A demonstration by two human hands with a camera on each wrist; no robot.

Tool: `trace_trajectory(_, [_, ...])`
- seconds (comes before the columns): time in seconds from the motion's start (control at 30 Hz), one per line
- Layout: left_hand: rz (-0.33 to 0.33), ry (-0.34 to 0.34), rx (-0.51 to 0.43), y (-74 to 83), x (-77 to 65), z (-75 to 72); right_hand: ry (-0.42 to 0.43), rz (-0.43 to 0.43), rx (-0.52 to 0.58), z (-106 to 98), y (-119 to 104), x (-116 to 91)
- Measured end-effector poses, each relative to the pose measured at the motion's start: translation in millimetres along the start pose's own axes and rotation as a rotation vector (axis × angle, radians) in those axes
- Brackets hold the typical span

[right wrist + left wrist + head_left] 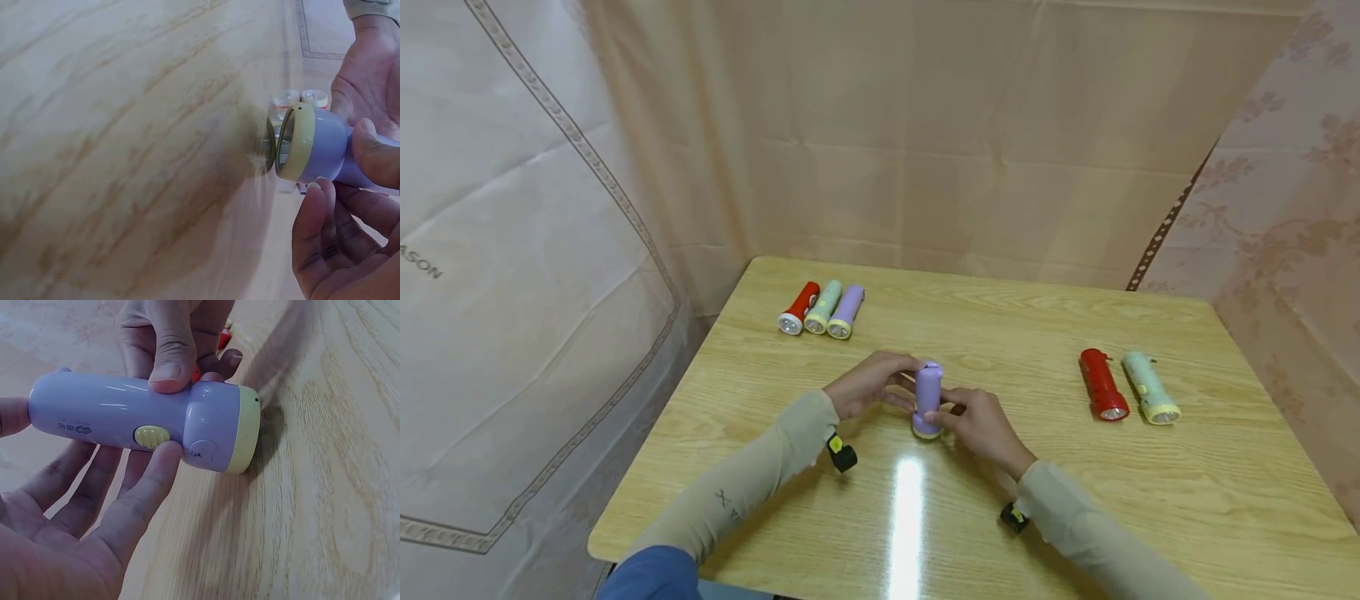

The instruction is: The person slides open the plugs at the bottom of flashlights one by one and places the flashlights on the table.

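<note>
A: Near edge first?
B: Pale sleeves [756, 471], black wrist units [842, 454] under the wrists. Glare streak [907, 533] on the tabletop [1000, 333].
A: Hands?
B: Both at the purple flashlight [928, 390], centre of the tabletop. Left hand [871, 383]: palm exposed, fingers loosely extended, one digit on the tail end, a fingertip by the yellow switch [152, 435]. Right hand [987, 423]: pinching the barrel near the head, thumb against fingers.
A: Attitude?
B: Roughly upright, tail up, yellow lens rim [295, 142] down. Touching the surface or just above it, can't tell.
A: Right side?
B: Farther out, well apart from the hands: dark red flashlight [1102, 383] and green flashlight [1148, 387] lying near each other, lens ends toward the person.
A: Beyond that?
B: Far left, lying in a close row, left to right: white-rimmed red flashlight [799, 307], mint flashlight [824, 307], lilac flashlight [847, 310]. Lens ends also this way. Beige cloth [1000, 150] hangs behind the tabletop.
</note>
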State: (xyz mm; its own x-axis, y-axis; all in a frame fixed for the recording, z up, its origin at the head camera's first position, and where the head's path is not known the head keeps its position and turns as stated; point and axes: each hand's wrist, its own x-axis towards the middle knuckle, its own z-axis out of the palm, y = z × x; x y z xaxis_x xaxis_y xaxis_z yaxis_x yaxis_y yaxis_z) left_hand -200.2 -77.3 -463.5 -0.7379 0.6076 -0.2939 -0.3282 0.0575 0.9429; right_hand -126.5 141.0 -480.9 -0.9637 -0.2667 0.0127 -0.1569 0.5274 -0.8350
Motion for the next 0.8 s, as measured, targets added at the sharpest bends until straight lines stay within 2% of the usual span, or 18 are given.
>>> trace_trajectory(0.8, [-0.031, 0.01, 0.021, 3.3, -0.7, 2.4, 0.021, 0.011, 0.045, 3.9, 2.9, -1.3])
